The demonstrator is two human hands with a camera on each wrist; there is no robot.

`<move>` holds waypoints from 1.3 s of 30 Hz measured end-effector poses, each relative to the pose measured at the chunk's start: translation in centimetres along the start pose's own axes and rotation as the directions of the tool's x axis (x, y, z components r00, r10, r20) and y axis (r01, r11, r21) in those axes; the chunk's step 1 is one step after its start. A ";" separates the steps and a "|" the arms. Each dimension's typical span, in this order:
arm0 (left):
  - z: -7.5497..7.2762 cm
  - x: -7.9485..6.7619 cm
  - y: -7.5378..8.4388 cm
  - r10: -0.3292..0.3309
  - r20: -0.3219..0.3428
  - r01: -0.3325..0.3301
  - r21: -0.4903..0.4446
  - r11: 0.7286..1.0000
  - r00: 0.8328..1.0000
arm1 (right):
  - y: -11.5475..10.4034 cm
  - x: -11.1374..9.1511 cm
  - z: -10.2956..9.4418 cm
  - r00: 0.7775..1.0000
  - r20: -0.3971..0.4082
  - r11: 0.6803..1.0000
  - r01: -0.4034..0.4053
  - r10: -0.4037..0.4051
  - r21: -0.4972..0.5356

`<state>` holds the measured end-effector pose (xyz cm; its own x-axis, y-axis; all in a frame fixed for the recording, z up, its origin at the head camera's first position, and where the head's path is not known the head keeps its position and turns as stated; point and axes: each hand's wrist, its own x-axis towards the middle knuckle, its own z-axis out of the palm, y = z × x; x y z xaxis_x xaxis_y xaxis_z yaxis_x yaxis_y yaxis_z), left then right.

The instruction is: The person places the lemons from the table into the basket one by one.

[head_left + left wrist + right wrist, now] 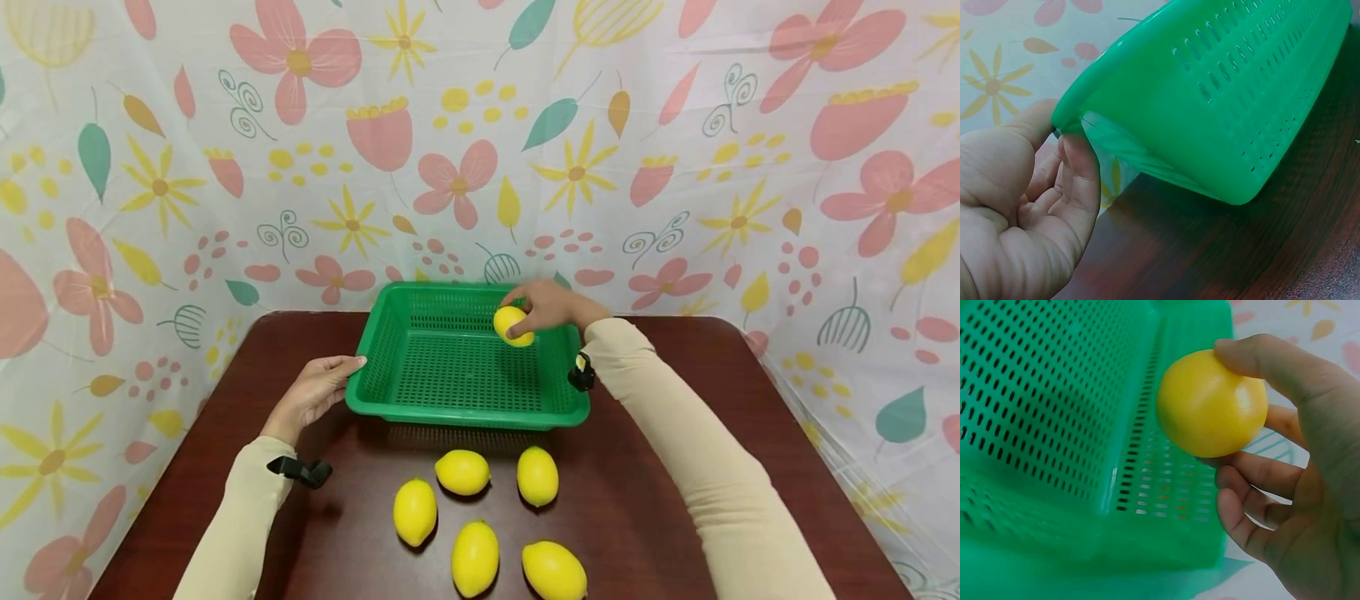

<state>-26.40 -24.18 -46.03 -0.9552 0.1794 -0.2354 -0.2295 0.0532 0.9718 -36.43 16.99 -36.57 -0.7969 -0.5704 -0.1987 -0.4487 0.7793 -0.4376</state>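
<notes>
A green plastic basket [465, 414] with slotted walls and floor stands toward the back of the table. My left hand [318, 392] pinches its left rim between thumb and fingers; the left wrist view shows the thumb on top of the rim [1067, 111] and fingers beneath. Over the basket's right part, my right hand [553, 304] holds a lemon [513, 326] between thumb and fingers. Seen from the right wrist, that lemon [1212, 404] hangs above the slotted floor, apart from it. No other lemon shows inside the basket.
Several lemons lie on the dark wooden table [337, 533] in front of the basket, among them one at the left [415, 512] and one at the near right [554, 571]. A flower-printed curtain [480, 125] hangs behind the table. Each wrist carries a black camera mount.
</notes>
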 end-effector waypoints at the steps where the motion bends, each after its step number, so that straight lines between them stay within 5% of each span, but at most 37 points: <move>1: 0.0 0.0 0.0 -0.002 -0.003 0.002 -0.004 1.000 1.000 | 0.1 0.4 0.2 1.000 0.006 1.000 -0.009 0.009 -0.006; 14: 0.0 0.1 0.1 -0.004 -0.002 0.004 -0.026 1.000 1.000 | 1.1 2.6 2.6 0.985 0.018 0.966 -0.165 0.171 -0.198; 29: 0.0 0.0 0.0 -0.018 -0.003 0.018 -0.025 1.000 1.000 | 1.4 3.1 4.7 0.975 0.008 0.932 -0.211 0.224 -0.296; 33: 0.1 0.1 0.0 -0.016 -0.001 0.016 -0.015 1.000 1.000 | 0.9 2.7 4.2 0.977 0.001 0.929 -0.201 0.212 -0.311; 39: -0.2 0.0 0.1 -0.012 0.008 0.012 -0.007 1.000 1.000 | -1.6 1.0 1.1 0.991 -0.028 0.937 -0.132 0.130 -0.325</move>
<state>-26.46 -24.33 -45.90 -0.9508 0.1864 -0.2474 -0.2427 0.0484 0.9689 -36.09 14.88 -37.02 -0.8593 -0.4570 -0.2296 -0.4465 0.8893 -0.0991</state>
